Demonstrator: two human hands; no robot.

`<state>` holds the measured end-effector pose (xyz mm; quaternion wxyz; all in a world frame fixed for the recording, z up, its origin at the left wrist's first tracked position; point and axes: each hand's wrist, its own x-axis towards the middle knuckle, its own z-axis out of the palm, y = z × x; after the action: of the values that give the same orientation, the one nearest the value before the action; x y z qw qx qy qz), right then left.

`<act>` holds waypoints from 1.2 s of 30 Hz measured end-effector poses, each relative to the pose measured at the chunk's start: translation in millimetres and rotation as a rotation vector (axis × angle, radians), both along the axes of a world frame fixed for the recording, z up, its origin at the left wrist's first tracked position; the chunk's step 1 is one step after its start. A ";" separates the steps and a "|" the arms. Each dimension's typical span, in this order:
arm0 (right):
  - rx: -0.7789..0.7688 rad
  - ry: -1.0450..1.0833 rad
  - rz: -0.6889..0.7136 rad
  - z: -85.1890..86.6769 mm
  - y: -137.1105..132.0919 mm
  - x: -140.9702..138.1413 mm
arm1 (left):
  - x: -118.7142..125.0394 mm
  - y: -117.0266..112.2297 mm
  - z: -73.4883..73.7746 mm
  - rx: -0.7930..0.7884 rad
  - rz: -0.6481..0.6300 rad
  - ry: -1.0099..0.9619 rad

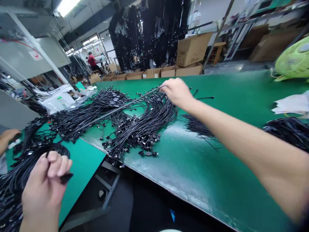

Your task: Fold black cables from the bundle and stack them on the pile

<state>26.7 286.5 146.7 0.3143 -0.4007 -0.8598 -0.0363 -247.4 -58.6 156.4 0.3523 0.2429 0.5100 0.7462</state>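
Note:
My left hand [45, 182] is closed in a fist at the lower left, with a black connector end poking out below the fingers. My right hand [177, 91] pinches a dark cable [125, 105] above the table's far side. That cable stretches taut down to the left, towards my left hand; its far end blurs near the fist. Beneath it lie a heap of black cables [149, 119] with small plugs and a second cable bundle [79, 117]. More coiled cables [14, 180] lie beside and behind my left hand.
Another person's hand [11, 135] is at the left edge. A gap separates the green table [193, 170] from the green side table [82, 161]. Short black cables [196, 125] lie under my right arm, and a green fan [293, 59] stands far right. Cardboard boxes [193, 48] line the back.

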 end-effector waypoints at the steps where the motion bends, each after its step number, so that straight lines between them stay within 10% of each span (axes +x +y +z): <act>1: 0.064 -0.023 -0.033 7.0 -2.0 17.4 | -10.6 7.5 -5.8 0.053 0.032 -0.103; 6: -0.062 -0.395 -0.185 -16.7 -71.1 71.7 | 9.4 55.8 -53.2 -0.089 -0.001 -0.317; 12: -0.279 -0.466 0.399 -55.1 -199.2 92.1 | 121.0 85.5 -89.7 -0.049 -0.566 0.564; 17: -0.249 -0.279 0.121 -28.2 -179.4 112.2 | 158.0 78.0 -96.4 -0.121 -1.046 0.327; 23: -0.520 -0.059 0.092 -66.3 -137.5 163.9 | 128.2 72.5 -72.6 -0.094 -0.793 -0.312; 27: -0.232 -0.045 0.202 -91.9 -162.0 175.0 | 115.3 74.1 -64.0 0.028 -0.552 -0.425; 31: 0.121 -0.165 0.225 -83.4 -195.0 170.9 | 124.6 83.4 -75.7 -0.073 -0.700 -0.344; 36: 0.183 -0.194 0.158 -70.3 -198.0 174.8 | 130.8 92.2 -79.6 -0.025 -0.671 -0.527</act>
<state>201.5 88.5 76.4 0.2667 -0.2961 -0.9082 -0.1281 -116.6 33.6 76.9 0.6967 0.1922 0.3043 0.6206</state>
